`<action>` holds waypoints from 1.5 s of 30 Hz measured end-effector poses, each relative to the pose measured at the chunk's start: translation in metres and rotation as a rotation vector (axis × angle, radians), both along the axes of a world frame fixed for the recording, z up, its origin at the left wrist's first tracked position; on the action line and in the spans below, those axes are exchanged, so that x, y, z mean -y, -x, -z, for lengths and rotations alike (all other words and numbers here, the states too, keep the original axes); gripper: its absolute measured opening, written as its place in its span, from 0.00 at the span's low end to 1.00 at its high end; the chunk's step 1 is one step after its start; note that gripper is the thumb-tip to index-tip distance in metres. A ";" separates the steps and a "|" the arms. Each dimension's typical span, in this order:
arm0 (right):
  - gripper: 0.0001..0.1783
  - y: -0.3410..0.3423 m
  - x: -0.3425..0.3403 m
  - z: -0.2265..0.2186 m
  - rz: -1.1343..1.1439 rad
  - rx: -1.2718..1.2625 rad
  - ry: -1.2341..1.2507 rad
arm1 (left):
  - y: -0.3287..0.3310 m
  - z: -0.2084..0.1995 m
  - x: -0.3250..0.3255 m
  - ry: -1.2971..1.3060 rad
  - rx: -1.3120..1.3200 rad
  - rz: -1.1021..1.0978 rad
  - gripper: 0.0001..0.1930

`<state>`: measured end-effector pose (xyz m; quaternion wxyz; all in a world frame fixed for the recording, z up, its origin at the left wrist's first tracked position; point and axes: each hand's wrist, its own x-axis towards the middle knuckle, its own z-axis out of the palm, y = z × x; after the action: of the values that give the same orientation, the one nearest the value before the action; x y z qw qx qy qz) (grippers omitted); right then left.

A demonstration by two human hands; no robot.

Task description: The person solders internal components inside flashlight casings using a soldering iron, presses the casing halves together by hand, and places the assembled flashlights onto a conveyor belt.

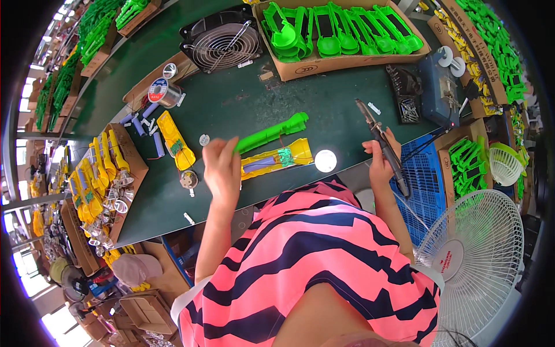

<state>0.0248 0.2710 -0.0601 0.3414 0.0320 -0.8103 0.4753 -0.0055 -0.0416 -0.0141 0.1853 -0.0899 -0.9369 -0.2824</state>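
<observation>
My left hand point(222, 170) is closed at the near-left end of a long green plastic casing point(272, 133), its fingertips against that end. Just below it, a yellow casing half point(300, 151) lies on the bench, holding a purple battery cell point(260, 165) and a small green circuit board point(284, 156). A thin wire shows between the two casings. In my right hand point(381, 162) is a dark-handled soldering iron point(387, 151), its metal tip pointing up and away. A round shiny reflector point(325, 161) sits right of the yellow casing.
Another yellow casing point(172, 136), a round metal part point(188, 179), loose battery cells point(139, 126) and a solder spool point(165, 92) lie left. Behind are a black fan point(222, 46) and a carton of green casings point(312, 70). A blue box point(437, 87) stands right; a white fan point(474, 260) is beside me.
</observation>
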 end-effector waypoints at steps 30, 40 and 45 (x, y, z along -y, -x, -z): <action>0.08 0.024 -0.021 -0.007 0.228 0.277 -0.179 | 0.508 -0.011 -0.193 0.549 0.483 0.030 0.33; 0.04 0.040 -0.025 -0.047 0.147 0.404 -0.351 | 0.487 -0.045 -0.212 0.864 -0.383 1.035 0.16; 0.10 0.097 -0.064 -0.094 0.096 0.214 0.059 | 0.384 -0.183 -0.190 0.908 -0.712 0.783 0.19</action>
<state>-0.0720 0.3349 0.0340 0.2763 -0.0678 -0.8283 0.4826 -0.3899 0.1481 0.1687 0.3100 -0.5767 -0.7432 0.1378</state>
